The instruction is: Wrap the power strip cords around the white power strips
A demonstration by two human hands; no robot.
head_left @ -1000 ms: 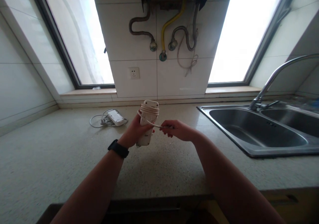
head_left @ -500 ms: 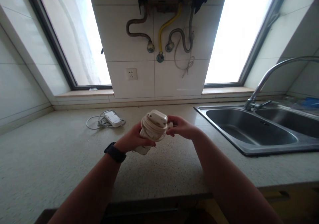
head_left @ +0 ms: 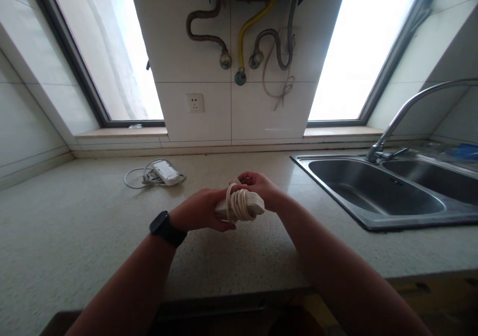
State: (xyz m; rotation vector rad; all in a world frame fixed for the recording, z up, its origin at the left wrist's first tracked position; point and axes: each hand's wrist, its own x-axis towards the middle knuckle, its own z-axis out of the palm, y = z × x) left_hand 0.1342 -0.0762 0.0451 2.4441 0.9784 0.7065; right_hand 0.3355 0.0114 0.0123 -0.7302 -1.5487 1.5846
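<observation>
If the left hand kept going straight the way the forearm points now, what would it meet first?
The left hand points up and to the right, already closed on the white power strip with its cord wound round it. Directly beyond that lies the right hand, touching the same bundle. Past it, probably bare countertop, though depth is unclear.

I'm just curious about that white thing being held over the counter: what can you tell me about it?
It is a white power strip, plastic by the look of it, with its own pale cord wound in several loops around its middle. It lies roughly level above the speckled countertop. The left hand grips one end, and the right hand holds it from behind, at the cord. Its sockets are not visible.
</observation>
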